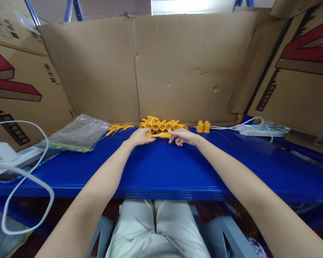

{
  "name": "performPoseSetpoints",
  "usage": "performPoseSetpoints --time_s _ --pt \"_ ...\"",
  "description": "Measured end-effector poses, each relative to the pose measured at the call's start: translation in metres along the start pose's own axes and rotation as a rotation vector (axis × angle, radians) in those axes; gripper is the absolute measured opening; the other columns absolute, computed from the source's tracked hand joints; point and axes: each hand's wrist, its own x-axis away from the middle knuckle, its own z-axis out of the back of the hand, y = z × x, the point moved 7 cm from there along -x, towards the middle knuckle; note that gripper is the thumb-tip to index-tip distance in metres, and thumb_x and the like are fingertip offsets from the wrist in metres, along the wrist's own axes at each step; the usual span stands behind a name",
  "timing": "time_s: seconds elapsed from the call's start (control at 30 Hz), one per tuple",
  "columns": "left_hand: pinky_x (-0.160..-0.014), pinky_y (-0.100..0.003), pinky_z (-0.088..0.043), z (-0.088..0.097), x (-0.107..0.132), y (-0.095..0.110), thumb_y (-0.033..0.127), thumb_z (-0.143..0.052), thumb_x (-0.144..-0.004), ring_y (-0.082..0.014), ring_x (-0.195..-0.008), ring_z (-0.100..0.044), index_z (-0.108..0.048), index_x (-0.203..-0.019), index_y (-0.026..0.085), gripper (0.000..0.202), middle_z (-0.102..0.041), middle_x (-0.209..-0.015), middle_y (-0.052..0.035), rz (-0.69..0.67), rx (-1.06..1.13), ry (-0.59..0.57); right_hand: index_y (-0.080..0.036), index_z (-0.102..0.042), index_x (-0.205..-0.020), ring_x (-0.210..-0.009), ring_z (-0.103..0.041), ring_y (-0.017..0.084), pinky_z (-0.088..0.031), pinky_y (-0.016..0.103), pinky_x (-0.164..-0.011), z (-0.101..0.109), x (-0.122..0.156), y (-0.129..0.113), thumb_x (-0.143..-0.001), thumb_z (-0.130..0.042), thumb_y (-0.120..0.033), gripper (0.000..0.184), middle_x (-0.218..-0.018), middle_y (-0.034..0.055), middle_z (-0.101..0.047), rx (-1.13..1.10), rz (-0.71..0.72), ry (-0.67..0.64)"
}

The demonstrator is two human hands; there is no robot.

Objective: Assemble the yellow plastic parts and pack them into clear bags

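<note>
A yellow plastic corkscrew (164,135) lies level between my two hands, just above the blue table. My left hand (140,137) is closed on its left end. At the other end, the thumb and fingertips of my right hand (182,136) pinch it. Right behind the hands sits a pile of yellow corkscrews (163,125) with T-handles and bell-shaped bodies, partly hidden by my fingers. Several loose T-handles with metal spirals (118,128) lie to the left of my left hand. Off to the right stand two yellow bell-shaped bodies (203,126).
Clear plastic bags (79,132) lie at the left of the blue table (164,168). A phone (18,172) and white cable (47,186) are at the far left. A white power strip (263,130) sits at the right. Cardboard walls (188,68) enclose the back and sides.
</note>
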Motion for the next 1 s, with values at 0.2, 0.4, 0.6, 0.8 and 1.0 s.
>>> performPoseSetpoints --time_s 0.2,0.4,0.6,0.8,1.0 --pt "-0.058 -0.026 -0.037 0.0 0.0 -0.001 0.053 -0.064 -0.066 -0.0177 -0.065 -0.058 -0.059 -0.081 0.021 0.036 -0.064 -0.066 0.0002 0.003 0.047 0.012 -0.017 -0.061 -0.103 -0.095 -0.061 0.022 -0.048 0.032 -0.078 -0.004 0.003 -0.034 -0.07 -0.074 -0.036 0.041 -0.107 0.0111 -0.064 0.599 0.512 0.259" --pt "-0.057 -0.025 -0.035 0.001 0.001 0.003 0.053 -0.065 -0.065 -0.0159 -0.061 -0.055 -0.059 -0.08 0.021 0.036 -0.061 -0.062 0.0018 -0.014 0.071 0.015 -0.014 -0.066 -0.095 -0.094 -0.058 0.027 -0.036 0.039 -0.086 -0.026 0.013 -0.047 -0.082 -0.061 -0.03 0.021 -0.093 0.0125 -0.067 1.061 0.7 0.267" --pt "-0.059 -0.026 -0.035 0.006 0.003 0.01 0.058 -0.064 -0.065 -0.018 -0.067 -0.057 -0.061 -0.085 0.022 0.041 -0.062 -0.067 0.0002 -0.054 -0.034 0.05 -0.015 -0.067 -0.09 -0.078 -0.058 0.02 -0.039 0.029 -0.072 -0.02 0.009 -0.041 -0.081 -0.059 -0.038 0.026 -0.088 0.0086 -0.068 0.836 0.592 0.209" --pt "-0.06 -0.027 -0.035 0.006 0.004 0.016 0.061 -0.064 -0.066 -0.0206 -0.072 -0.059 -0.06 -0.089 0.023 0.045 -0.063 -0.072 -0.0013 -0.073 -0.071 0.046 -0.013 -0.066 -0.08 -0.059 -0.05 0.013 -0.035 0.024 -0.056 -0.013 0.003 -0.032 -0.076 -0.059 -0.046 0.033 -0.067 0.0024 -0.06 0.603 0.429 0.133" --pt "-0.062 -0.027 -0.036 0.005 0.003 0.017 0.064 -0.063 -0.065 -0.0211 -0.074 -0.059 -0.061 -0.092 0.023 0.048 -0.063 -0.074 -0.0019 -0.075 -0.071 0.05 -0.015 -0.061 -0.068 -0.054 -0.05 0.011 -0.04 0.025 -0.057 -0.011 -0.002 -0.027 -0.07 -0.063 -0.048 0.033 -0.06 -0.0005 -0.056 0.366 0.365 0.055"
